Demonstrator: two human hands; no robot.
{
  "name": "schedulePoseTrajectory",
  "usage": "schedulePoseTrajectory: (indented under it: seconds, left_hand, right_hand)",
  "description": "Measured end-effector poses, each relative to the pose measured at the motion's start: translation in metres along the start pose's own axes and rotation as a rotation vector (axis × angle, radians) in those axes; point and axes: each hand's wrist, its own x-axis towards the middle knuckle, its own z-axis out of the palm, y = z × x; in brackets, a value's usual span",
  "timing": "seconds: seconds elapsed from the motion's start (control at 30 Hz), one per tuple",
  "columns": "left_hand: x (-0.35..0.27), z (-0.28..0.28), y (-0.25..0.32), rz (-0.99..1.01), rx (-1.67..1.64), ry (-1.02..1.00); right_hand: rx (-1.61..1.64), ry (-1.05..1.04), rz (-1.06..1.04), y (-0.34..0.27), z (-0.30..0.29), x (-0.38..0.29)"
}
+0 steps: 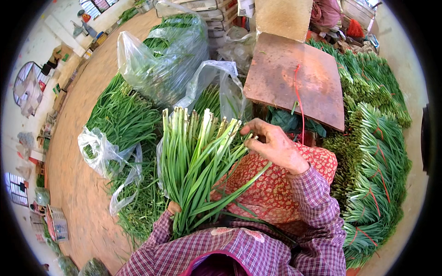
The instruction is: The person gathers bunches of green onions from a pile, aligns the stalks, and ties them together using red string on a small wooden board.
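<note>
A large loose bunch of green garlic chives (193, 155) stands over my lap with its pale cut ends up. My left hand (174, 207) is closed around its lower left side, mostly hidden by the leaves. At the bunch's right edge, my right hand (271, 143) has its thumb and forefinger at the pale ends of a few stalks; whether they pinch one is hard to tell. A red tie string (301, 103) lies over the rust-brown board (293, 76) in front of me and hangs off its near edge.
Tied chive bundles (380, 165) are stacked on the right. Clear plastic bags (165, 65) of chives stand ahead and left, beside a leafy pile (121, 114). Loose trimmings (145, 210) lie on the floor at my left. Stacked crates (214, 17) stand at the back.
</note>
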Motion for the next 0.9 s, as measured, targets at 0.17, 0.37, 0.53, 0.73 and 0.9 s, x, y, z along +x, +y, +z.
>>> schedulePoseTrajectory:
  seconds: [0.17, 0.37, 0.53, 0.73, 0.9]
  left_hand:
    - [-0.002, -0.001, -0.005, -0.001, -0.012, -0.002]
    - [-0.003, -0.002, -0.013, -0.001, -0.023, -0.014]
    - [-0.021, -0.015, -0.020, 0.029, -0.036, 0.028]
    - [-0.034, -0.021, -0.025, 0.062, -0.055, 0.063]
    - [-0.036, -0.011, -0.027, 0.098, -0.058, 0.080]
  right_hand:
    - [-0.407, -0.197, -0.061, -0.018, -0.019, 0.012]
    - [-0.561, -0.408, -0.007, -0.021, -0.018, 0.018]
    - [-0.349, -0.381, -0.023, -0.008, -0.015, 0.020]
    - [-0.537, 0.072, -0.154, 0.009, -0.018, 0.014]
    - [-0.650, 0.380, 0.040, 0.014, -0.057, 0.024]
